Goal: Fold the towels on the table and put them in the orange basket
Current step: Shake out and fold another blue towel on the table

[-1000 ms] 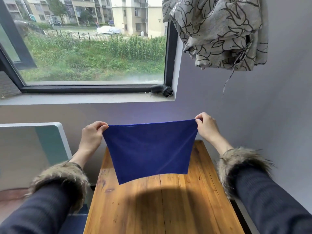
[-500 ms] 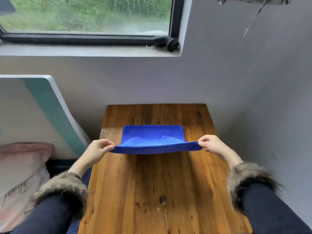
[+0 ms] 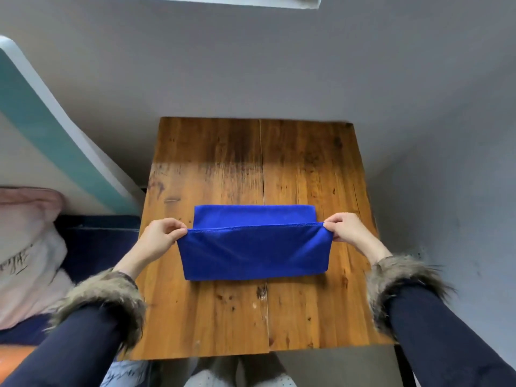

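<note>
head view, steeply down from above, close over wooden table [image 3: 307, 177], facing wall

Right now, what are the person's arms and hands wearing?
Both arms are in dark navy long sleeves. Each sleeve ends in a shaggy brown-grey fur cuff, one at the left wrist and one at the right wrist. The left hand and right hand are bare: no gloves, and no rings or watch show.

blue towel [image 3: 252, 251] | half-folded, top edge lifted | lying mid-table [image 3: 307, 169]
</note>
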The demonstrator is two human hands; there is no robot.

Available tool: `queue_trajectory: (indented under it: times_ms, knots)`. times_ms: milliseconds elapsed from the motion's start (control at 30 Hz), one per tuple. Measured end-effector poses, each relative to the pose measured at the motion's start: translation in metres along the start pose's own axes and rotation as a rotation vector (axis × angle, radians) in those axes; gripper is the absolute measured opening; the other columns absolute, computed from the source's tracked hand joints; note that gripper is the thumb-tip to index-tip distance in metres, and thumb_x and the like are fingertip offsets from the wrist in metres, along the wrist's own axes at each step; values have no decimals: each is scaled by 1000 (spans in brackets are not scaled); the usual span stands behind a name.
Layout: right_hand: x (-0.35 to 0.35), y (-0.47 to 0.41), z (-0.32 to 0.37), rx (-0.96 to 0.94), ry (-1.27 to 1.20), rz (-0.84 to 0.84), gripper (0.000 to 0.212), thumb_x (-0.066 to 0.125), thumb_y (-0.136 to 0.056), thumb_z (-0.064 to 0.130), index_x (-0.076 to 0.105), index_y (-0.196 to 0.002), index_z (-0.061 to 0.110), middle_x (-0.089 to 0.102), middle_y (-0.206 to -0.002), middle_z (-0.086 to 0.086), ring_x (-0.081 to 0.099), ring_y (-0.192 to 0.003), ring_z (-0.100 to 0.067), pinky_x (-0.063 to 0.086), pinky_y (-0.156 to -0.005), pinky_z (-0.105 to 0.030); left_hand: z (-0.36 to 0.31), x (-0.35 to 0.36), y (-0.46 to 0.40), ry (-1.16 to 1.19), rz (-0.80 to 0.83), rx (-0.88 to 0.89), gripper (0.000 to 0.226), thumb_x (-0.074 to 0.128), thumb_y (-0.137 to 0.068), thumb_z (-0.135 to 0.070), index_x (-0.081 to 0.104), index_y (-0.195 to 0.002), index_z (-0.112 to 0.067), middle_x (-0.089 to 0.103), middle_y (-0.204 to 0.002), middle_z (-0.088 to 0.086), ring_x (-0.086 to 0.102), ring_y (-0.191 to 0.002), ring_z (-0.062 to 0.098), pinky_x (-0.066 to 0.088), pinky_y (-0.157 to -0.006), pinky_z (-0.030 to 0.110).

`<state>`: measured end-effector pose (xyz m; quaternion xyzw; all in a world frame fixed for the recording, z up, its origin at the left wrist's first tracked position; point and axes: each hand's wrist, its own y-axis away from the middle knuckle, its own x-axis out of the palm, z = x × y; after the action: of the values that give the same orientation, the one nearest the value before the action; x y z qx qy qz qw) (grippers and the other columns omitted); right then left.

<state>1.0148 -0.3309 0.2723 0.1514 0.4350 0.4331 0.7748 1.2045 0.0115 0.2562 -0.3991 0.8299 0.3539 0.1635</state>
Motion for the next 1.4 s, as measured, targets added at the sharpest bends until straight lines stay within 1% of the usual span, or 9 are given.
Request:
queue_trajectory:
  times_ms: [133,333,633,833,933,1033,1133,1233,1400]
  knots:
    - [6,-34,2,-48,64,-71,16,53,-87,6,62,-76,14,58,-72,2,57,-83,-23,52,-86,-44,-1,7,-35,-36,-68,10,8,58,-90,-12,66,-90,-8,65,-86,4,56,-81,18,42,-77,29]
    - [17,-76,-5,-2,59,-102,21,55,-87,7,60,-71,20,59,-72,0,58,-79,-24,53,-82,-47,3,24,-81,-61,-88,-24,8,60,-89,-12,68,-89,-11,65,-88,3,57,-86,18,47,-87,34]
    - [35,-99,-12,-47,2,-211,9,53,-90,12,61,-92,14,59,-91,-2,54,-87,-17,41,-77,-27,2,36,-106,-101,-151,-54,13,55,-91,-13,67,-94,-10,62,-91,0,53,-89,14,36,-78,24]
    - [51,-120,-18,-36,-90,-261,11,53,-91,13,62,-97,11,61,-94,-4,55,-90,-17,44,-77,-28,12,49,-122,-93,-189,-104,8,56,-90,-17,64,-91,-17,61,-90,1,52,-82,18,37,-73,26]
    - [64,-124,-21,-16,-170,-361,20,53,-92,13,59,-110,8,59,-100,-5,55,-89,-15,41,-70,-17,22,63,-123,-57,-266,-91,13,54,-91,-16,60,-102,-12,57,-94,6,50,-84,19,38,-77,26]
    - [74,-113,-26,-123,-99,-590,29,54,-91,13,54,-119,6,53,-116,-9,52,-97,-17,35,-77,-9,32,78,-108,-154,-393,-14,29,49,-92,-17,51,-120,-9,50,-112,13,47,-104,27,33,-90,30]
    - [96,-92,-30,-412,91,-647,35,46,-92,14,51,-125,2,51,-126,-15,48,-118,-25,30,-100,-20,29,98,-86,-344,-489,127,41,46,-89,-15,44,-130,-8,45,-131,16,38,-124,32,27,-101,46]
    - [140,-79,-34,-654,379,-459,42,41,-93,20,50,-131,6,47,-139,-15,37,-132,-27,23,-112,-42,18,137,-74,-501,-328,405,45,44,-89,-20,42,-133,-12,39,-143,15,28,-137,33,18,-109,52]
    - [170,-97,-42,-682,588,-394,46,41,-93,29,47,-136,14,37,-148,-13,29,-139,-28,14,-114,-50,19,173,-92,-737,-115,494,51,36,-93,-38,37,-142,-22,26,-153,9,19,-142,31,7,-112,56]
